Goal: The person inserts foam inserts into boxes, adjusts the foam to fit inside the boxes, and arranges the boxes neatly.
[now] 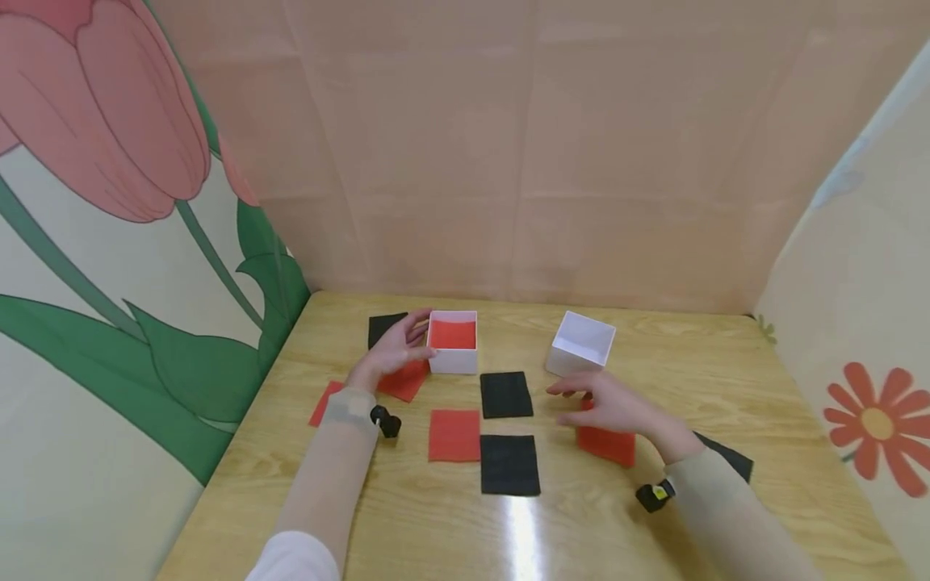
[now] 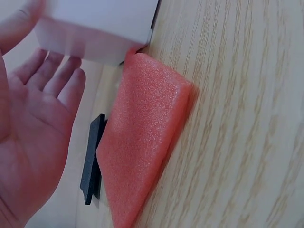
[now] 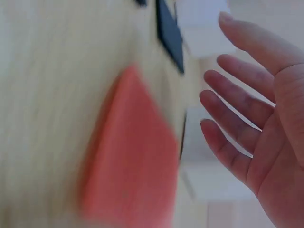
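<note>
In the head view, my left hand (image 1: 398, 347) is at the left side of a small white box (image 1: 454, 361), thumb near its front corner and fingers near its back corner. A red foam square (image 1: 454, 334) lies inside that box. The left wrist view shows the fingers fairly straight beside the box (image 2: 95, 28), above another red foam square (image 2: 142, 128). My right hand (image 1: 613, 403) hovers with loosely spread fingers and holds nothing. Beneath it lies a red foam square (image 1: 606, 445), partly hidden. Just beyond stands a second white box (image 1: 581, 343), turned at an angle, its visible interior bare.
Between the hands lie two black foam squares, one farther back (image 1: 506, 394) and one nearer (image 1: 511, 465), beside a red square (image 1: 454, 436). More squares lie at the left, red (image 1: 324, 405) and black (image 1: 383, 327); a black one (image 1: 729, 458) is partly under the right forearm.
</note>
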`<state>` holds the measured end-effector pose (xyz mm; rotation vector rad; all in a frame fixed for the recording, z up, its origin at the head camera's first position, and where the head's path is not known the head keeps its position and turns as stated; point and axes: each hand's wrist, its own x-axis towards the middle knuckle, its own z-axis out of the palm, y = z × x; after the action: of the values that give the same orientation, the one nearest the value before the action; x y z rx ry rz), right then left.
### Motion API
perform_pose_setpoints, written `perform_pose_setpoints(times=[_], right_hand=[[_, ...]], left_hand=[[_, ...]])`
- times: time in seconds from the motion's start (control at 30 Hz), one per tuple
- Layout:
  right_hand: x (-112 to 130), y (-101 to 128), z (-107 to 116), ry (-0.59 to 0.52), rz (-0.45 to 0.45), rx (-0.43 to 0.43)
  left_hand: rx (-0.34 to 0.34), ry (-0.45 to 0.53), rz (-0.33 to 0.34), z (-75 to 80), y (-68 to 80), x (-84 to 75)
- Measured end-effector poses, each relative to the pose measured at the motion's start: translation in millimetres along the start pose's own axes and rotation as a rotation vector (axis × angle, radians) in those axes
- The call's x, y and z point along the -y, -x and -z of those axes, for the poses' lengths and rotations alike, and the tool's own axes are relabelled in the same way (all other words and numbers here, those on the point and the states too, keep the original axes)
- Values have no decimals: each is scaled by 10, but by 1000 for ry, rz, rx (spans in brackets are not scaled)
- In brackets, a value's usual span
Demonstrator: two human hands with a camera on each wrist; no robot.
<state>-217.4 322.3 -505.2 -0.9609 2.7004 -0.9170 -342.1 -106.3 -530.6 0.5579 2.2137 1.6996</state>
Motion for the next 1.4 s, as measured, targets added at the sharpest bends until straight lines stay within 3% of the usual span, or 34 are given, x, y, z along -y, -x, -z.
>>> perform_pose_setpoints(times=[0.27, 0.5, 1.03, 1.4], right_hand=[[-260, 511, 59, 205, -185, -30], [-334, 698, 52, 271, -320, -22], [-343, 660, -11, 299, -280, 20], [-304, 630, -7, 245, -278, 23]], left_hand=[[4, -14, 8, 7, -21, -8], [-10, -11, 22, 4, -20, -12], [5, 21, 19, 2, -5, -4], [-5, 7, 32, 40, -3, -5]])
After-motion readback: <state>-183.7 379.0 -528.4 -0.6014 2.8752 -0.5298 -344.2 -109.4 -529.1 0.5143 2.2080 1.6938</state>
